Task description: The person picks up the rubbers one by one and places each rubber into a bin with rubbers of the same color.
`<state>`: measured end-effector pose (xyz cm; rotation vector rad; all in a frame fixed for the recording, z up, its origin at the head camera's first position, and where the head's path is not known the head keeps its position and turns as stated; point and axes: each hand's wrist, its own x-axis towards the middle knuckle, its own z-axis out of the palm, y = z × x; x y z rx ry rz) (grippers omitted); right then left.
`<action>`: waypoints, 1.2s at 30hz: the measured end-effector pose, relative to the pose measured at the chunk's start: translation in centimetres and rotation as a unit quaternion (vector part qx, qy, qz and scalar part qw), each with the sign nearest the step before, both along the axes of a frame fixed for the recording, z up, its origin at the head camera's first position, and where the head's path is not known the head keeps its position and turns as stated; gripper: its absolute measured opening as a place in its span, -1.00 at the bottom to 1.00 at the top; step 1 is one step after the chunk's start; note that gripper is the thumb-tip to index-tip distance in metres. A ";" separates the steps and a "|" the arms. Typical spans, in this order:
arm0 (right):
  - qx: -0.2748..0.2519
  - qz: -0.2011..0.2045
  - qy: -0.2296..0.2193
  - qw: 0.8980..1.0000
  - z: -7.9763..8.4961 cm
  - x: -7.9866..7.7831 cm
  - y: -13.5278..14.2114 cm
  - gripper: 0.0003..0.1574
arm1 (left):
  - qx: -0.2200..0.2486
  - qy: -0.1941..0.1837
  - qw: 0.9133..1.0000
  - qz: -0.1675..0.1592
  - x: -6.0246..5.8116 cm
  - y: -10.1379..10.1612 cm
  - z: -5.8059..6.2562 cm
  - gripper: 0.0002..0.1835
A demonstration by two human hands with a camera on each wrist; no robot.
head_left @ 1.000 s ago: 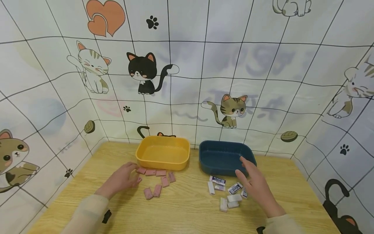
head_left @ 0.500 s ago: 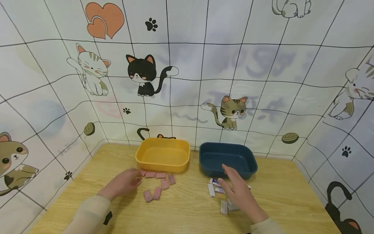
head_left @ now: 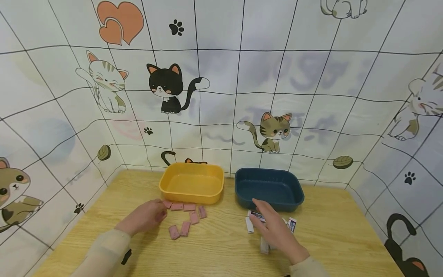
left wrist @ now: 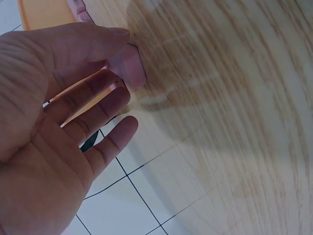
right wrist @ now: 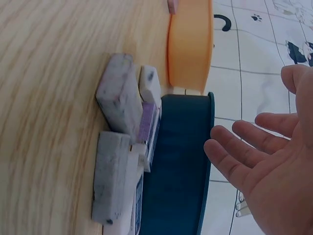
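Note:
My left hand (head_left: 146, 217) hovers at the left of several pink erasers (head_left: 189, 207), its fingers loosely bent and holding nothing. In the left wrist view a pink eraser (left wrist: 133, 67) shows just beyond the thumb and index fingertips. My right hand (head_left: 277, 230), fingers loosely extended and thumb apart, is held over several white erasers (head_left: 264, 245), partly hiding them. Some of these have dark printed sleeves (head_left: 292, 225). In the right wrist view greyish, smudged erasers (right wrist: 111, 178) lie beside the blue bin (right wrist: 176, 161), and the palm shows nothing in it.
A yellow bin (head_left: 194, 197) stands behind the pink erasers, and the dark blue bin stands to its right behind the white ones. Both sit on a wood-grain table (head_left: 214, 250). A white cloth wall (head_left: 221, 107) with grid lines and cartoon cats encloses the back and sides.
My right hand has moved left and a little toward me, from beside the blue bin to over the white erasers. The left hand has shifted only slightly; the erasers lie as before.

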<state>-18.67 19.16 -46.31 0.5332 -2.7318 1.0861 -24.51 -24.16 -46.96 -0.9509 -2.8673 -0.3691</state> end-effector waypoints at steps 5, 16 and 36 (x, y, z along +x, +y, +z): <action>-0.005 0.020 -0.040 0.999 -0.1 -0.3 -0.9 -0.24 | 0.002 0.004 1.000 -0.008 0.0 -0.1 -0.1 -0.85; 0.017 0.054 -0.038 0.998 -1.1 -0.6 -2.9 -0.23 | 0.006 -0.004 1.000 -0.005 0.1 -0.2 -0.5 -0.88; 0.011 0.098 -0.009 0.995 -2.4 -0.8 -5.0 -0.35 | 0.018 0.000 0.999 0.036 0.1 0.1 -0.9 -0.93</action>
